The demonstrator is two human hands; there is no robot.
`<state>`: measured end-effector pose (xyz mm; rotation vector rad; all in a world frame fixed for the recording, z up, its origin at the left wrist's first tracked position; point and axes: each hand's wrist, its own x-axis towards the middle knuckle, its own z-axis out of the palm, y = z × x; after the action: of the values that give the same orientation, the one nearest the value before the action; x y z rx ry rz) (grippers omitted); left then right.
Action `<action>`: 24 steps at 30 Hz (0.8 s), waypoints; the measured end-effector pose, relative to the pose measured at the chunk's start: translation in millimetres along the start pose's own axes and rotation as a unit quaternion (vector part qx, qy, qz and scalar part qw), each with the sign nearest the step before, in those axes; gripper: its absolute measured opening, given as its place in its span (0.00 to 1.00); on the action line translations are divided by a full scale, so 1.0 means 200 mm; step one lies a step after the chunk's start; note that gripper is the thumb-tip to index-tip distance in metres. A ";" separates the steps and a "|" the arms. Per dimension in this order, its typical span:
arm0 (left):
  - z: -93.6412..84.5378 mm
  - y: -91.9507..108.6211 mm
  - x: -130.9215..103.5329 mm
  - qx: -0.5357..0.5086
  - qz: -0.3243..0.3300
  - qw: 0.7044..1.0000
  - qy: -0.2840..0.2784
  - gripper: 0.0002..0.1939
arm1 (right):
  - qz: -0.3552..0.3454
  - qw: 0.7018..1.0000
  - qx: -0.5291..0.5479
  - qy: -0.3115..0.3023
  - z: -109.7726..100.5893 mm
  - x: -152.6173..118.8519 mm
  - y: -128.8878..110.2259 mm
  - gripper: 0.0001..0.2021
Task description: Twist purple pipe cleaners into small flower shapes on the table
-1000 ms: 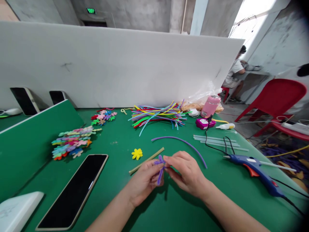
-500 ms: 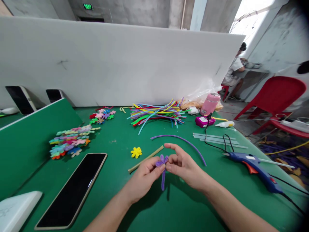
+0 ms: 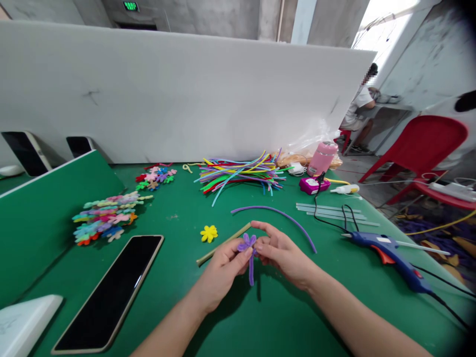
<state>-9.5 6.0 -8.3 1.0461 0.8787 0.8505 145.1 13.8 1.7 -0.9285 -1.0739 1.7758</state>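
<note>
A purple pipe cleaner (image 3: 252, 270) is bent into flower-like loops at its top, and its straight end hangs down. My left hand (image 3: 226, 265) pinches the loops between thumb and fingers from the left. From the right, the thumb and fingertips of my right hand (image 3: 280, 253) are closed on the same pipe cleaner, its index finger raised. Just beyond my left hand lies a thin tan stick (image 3: 219, 246), partly covered by the fingers. A yellow pipe-cleaner flower (image 3: 208, 233) rests on the table to the left. Behind my right hand a loose purple pipe cleaner (image 3: 282, 214) curves across the table.
Coloured pipe cleaners (image 3: 238, 173) lie piled at the back. Finished flowers (image 3: 107, 218) cluster on the left near a phone (image 3: 111, 292). At right are a blue glue gun (image 3: 386, 253), glue sticks (image 3: 334, 213), a purple box (image 3: 314, 185) and a pink bottle (image 3: 323, 157).
My left fingers have shifted slightly around the loops, which now show more spread out. Both hands still grip the purple pipe cleaner. The whole view has moved a little.
</note>
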 end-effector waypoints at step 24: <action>0.03 -0.01 0.01 -0.027 0.041 0.995 0.090 0.05 | -0.137 0.980 -0.140 0.034 -0.04 0.03 0.04 0.25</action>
<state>-2.6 6.0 -9.5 0.9736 0.9636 1.0442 147.4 18.4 -9.4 -0.9479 -1.3607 1.3819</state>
